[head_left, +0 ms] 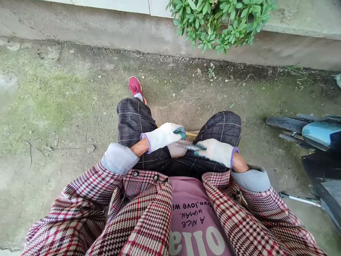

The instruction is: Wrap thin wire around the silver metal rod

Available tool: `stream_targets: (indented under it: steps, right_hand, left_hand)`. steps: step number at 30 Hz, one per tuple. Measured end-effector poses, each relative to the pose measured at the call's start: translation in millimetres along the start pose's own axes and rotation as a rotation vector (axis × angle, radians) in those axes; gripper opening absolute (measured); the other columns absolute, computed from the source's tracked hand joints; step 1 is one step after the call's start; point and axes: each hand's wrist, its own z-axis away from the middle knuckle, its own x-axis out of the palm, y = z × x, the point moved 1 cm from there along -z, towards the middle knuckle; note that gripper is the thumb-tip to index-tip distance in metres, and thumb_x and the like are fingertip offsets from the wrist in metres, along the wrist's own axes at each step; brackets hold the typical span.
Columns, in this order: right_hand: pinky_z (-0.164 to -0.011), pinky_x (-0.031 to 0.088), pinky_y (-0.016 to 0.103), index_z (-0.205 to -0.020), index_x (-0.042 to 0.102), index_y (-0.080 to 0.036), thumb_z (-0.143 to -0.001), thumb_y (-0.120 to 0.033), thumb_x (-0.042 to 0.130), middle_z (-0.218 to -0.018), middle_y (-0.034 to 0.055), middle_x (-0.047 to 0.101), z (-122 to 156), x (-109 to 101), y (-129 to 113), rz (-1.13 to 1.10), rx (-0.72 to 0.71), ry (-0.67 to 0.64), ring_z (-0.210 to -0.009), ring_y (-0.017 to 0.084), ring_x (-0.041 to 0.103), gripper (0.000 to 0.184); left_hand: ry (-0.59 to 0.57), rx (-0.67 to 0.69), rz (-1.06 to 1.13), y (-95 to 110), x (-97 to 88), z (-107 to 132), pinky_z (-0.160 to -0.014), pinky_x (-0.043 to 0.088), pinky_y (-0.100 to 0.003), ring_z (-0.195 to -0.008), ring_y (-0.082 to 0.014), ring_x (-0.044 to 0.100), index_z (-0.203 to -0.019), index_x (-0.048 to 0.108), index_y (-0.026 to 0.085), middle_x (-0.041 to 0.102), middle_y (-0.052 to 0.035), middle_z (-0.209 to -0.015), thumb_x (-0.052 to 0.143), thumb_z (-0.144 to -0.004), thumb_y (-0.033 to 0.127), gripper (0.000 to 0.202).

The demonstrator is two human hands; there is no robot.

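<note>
My left hand [166,136] wears a white knit glove with a dark green palm and purple cuff. Its fingers are curled closed over my lap; what they hold is hidden. A thin yellow strip [191,134] shows just beyond its fingertips, between my knees. In a matching glove, my right hand [211,151] is closed on a slim grey metal tool [188,146], blurred by motion and pointing toward the left hand. Its exact kind cannot be made out. Below the left hand, a pale pinkish-white surface [177,150] lies between my legs.
My red shoe [135,85] rests on the mossy dirt ground [66,92]. A low concrete wall [106,32] runs across the front, with a leafy green plant [221,21] hanging over it. At right stands a wheeled vehicle with a black tyre [287,123] and light blue fender [318,133].
</note>
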Motion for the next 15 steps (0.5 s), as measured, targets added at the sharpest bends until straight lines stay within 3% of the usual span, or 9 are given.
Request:
stream_targets:
  steps: [4,8,11,15]
  right_hand:
    - [-0.056,0.037,0.028,-0.068,0.057,-0.022,-0.084,-0.032,0.067,-0.061,0.0000,0.057,-9.6,-11.1,4.2,0.095,0.103,0.114,-0.056,0.014,0.048,0.022]
    - [-0.042,0.036,0.025,-0.078,0.058,-0.021,-0.090,-0.052,0.065,-0.063,-0.0027,0.055,-0.7,-18.6,-6.0,-0.406,0.173,0.160,-0.048,0.011,0.046,0.033]
    - [-0.037,0.035,0.024,-0.086,0.064,-0.018,-0.084,-0.053,0.072,-0.063,-0.0037,0.056,10.7,-21.7,-20.6,-0.706,0.139,0.010,-0.043,0.009,0.044,0.036]
    - [-0.041,0.039,0.023,-0.086,0.069,-0.015,-0.077,-0.049,0.077,-0.061,-0.0024,0.060,18.3,-26.6,-35.5,-0.598,0.083,-0.332,-0.046,0.010,0.049,0.036]
  left_hand:
    - [-0.008,-0.008,0.130,6.3,10.6,3.7,-0.073,0.053,-0.032,-0.073,-0.0200,0.065,-0.074,0.075,0.020,0.070,-0.0055,-0.073,0.073,-0.077,0.021,0.004]
    - [-0.118,0.009,0.221,5.9,21.2,1.3,-0.085,0.054,-0.032,-0.081,-0.0187,0.068,-0.082,0.076,0.016,0.075,-0.0072,-0.086,0.072,-0.078,0.022,0.008]
    - [-0.122,-0.021,0.251,-1.8,19.4,-4.4,-0.083,0.053,-0.030,-0.077,-0.0161,0.064,-0.077,0.073,0.016,0.074,-0.0035,-0.080,0.072,-0.077,0.020,0.005]
    - [0.020,-0.061,0.168,-9.9,6.4,-9.3,-0.076,0.052,-0.028,-0.075,-0.0164,0.062,-0.068,0.069,0.017,0.068,-0.0009,-0.069,0.076,-0.073,0.015,0.009]
